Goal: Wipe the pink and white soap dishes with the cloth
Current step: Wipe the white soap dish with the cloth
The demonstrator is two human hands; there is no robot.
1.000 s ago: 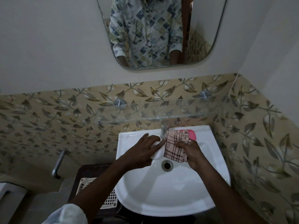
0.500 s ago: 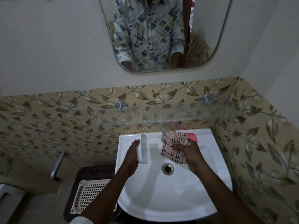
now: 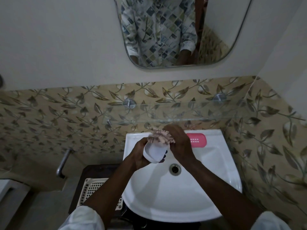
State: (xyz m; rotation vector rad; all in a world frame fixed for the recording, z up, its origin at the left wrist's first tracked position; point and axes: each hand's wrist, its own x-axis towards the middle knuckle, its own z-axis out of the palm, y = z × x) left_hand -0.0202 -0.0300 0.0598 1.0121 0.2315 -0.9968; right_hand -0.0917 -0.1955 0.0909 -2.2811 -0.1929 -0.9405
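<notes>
My left hand holds the white soap dish tilted above the back of the white sink. My right hand presses the pink checked cloth against the dish's upper end. The cloth is bunched and partly hidden under my right hand's fingers. The pink soap dish lies flat on the sink's back ledge, just right of my right hand and apart from it.
A glass shelf juts from the leaf-patterned tiles right above my hands. The drain is below them. A white perforated basket sits on a dark stand left of the sink. A metal bar is on the left wall. A mirror hangs above.
My left hand lifted the white soap dish from the sink's left ledge toward the middle. My right hand brought the cloth onto the dish, uncovering the pink dish.
</notes>
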